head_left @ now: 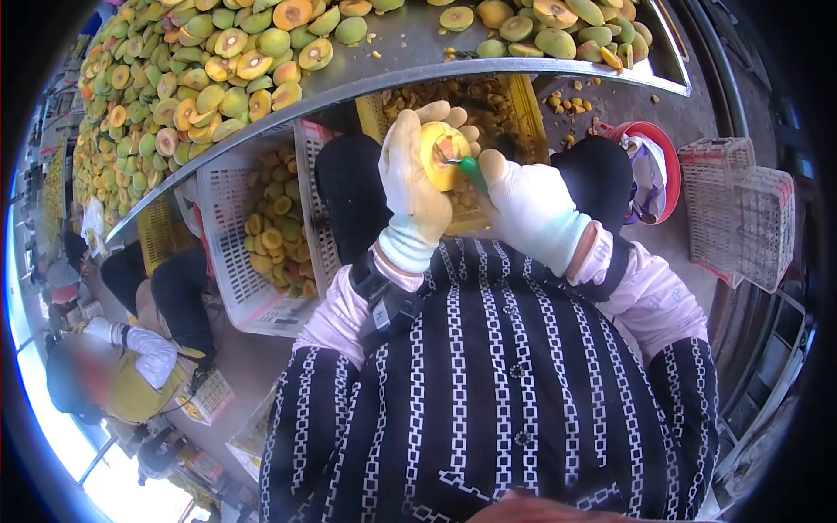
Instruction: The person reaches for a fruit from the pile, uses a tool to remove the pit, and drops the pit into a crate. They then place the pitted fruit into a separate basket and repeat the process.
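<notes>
My left hand [410, 179], in a white glove, is wrapped round a peach half [443, 155] with its orange-yellow cut face and reddish centre turned up. My right hand [530, 205], also gloved, grips the green handle of a small pitting knife [471, 171]. The knife's metal tip touches the middle of the cut face; its exact shape is hard to make out. Below both hands stands a yellow crate [526, 113] with brownish scraps in it.
Many halved peaches [187, 91] are heaped on a metal table [392, 63] in front. A white crate [228, 261] of halves stands at left, a red bucket [670, 166] and stacked crates [741, 205] at right. Another person [144, 370] sits at far left.
</notes>
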Motion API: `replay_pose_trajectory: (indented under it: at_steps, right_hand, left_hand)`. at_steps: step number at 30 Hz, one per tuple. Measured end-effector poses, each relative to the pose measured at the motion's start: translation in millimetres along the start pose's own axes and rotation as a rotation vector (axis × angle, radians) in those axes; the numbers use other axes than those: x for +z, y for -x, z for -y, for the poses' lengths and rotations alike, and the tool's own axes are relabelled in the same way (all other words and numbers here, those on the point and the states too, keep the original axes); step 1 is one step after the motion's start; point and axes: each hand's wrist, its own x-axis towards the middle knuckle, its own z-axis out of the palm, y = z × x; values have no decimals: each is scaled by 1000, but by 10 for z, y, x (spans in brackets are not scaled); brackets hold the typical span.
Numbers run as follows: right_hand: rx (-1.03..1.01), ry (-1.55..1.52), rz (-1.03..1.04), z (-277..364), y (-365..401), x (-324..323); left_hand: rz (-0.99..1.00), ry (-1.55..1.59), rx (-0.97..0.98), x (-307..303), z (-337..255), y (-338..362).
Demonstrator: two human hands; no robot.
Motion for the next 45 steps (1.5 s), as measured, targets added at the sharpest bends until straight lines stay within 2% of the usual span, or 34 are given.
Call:
replay_pose_trajectory:
  at_steps: [1, 4, 5, 7, 8, 9, 11, 13, 15, 17, 19, 20, 21, 23, 24, 25, 26, 27, 29, 31, 33, 38, 39, 42, 45]
  right_hand:
    - [-29, -45, -11, 24, 7, -20]
    - [11, -179, 15, 134, -14, -57]
    - [12, -179, 21, 155, -27, -63]
    - [60, -251, 114, 171, -71, -82]
    - [60, -250, 122, 167, -85, -99]
    - [84, -256, 190, 165, -91, -112]
    - [113, -263, 269, 141, -90, -87]
    - [51, -254, 284, 84, -90, -29]
    - [61, -324, 338, 56, -141, -88]
    - [398, -735, 697, 140, -233, -330]
    - [370, -739, 682, 15, -208, -182]
    - [171, -571, 462, -87, -177, 1]
    - [-25, -400, 241, -76, -189, 53]
    - [-8, -348, 253, -46, -178, 43]
    - [129, -513, 423, 27, -208, -53]
    - [269, -676, 594, 91, -222, -138]
    - [335, -831, 629, 134, -215, -198]
    - [335, -831, 631, 124, -221, -196]
    - [345, -1047, 691, 97, -229, -189]
    - [349, -1095, 680, 79, -235, -157]
    - [350, -1148, 672, 70, -249, -131]
    - [387, -1126, 675, 59, -245, -67]
    - [390, -1129, 673, 56, -242, -70]
    - [410, -1272, 719, 5, -248, -29]
    - [371, -1202, 647, 30, -248, 36]
  left_hand:
    - [-4, 4, 1, -11, 0, -5]
    - [103, -175, 198, -37, -29, -46]
    - [98, -172, 195, -33, -58, -63]
    - [114, -286, 108, -42, -150, -105]
    - [131, -286, -57, -73, -194, -152]
    - [122, -283, -62, -140, -189, -197]
    - [244, -15, -323, -281, -129, -248]
    - [213, -41, -348, -290, -122, -234]
    - [238, -194, -310, -330, -126, -231]
    - [290, -201, -346, -405, -110, -218]
    - [231, -134, -219, -353, -104, -142]
    - [237, 39, -175, -355, -57, -122]
    - [235, 37, -176, -349, -6, -100]
    - [37, -141, -26, -329, 78, -44]
    - [-8, -180, -18, -297, 73, -19]
    - [-12, -180, -22, -309, 79, -9]
    - [12, -186, 27, -317, 89, -13]
    - [37, -191, 77, -321, 96, -23]
    - [21, -195, 111, -289, 96, -47]
    - [-11, -252, 193, -269, 112, -87]
    - [-13, -211, 183, -260, 119, -119]
    - [-86, -93, -34, -310, 172, -151]
    - [-86, -95, -38, -310, 176, -151]
    - [-57, -227, 127, -302, 183, -155]
    - [-92, -200, 28, -315, 197, -193]
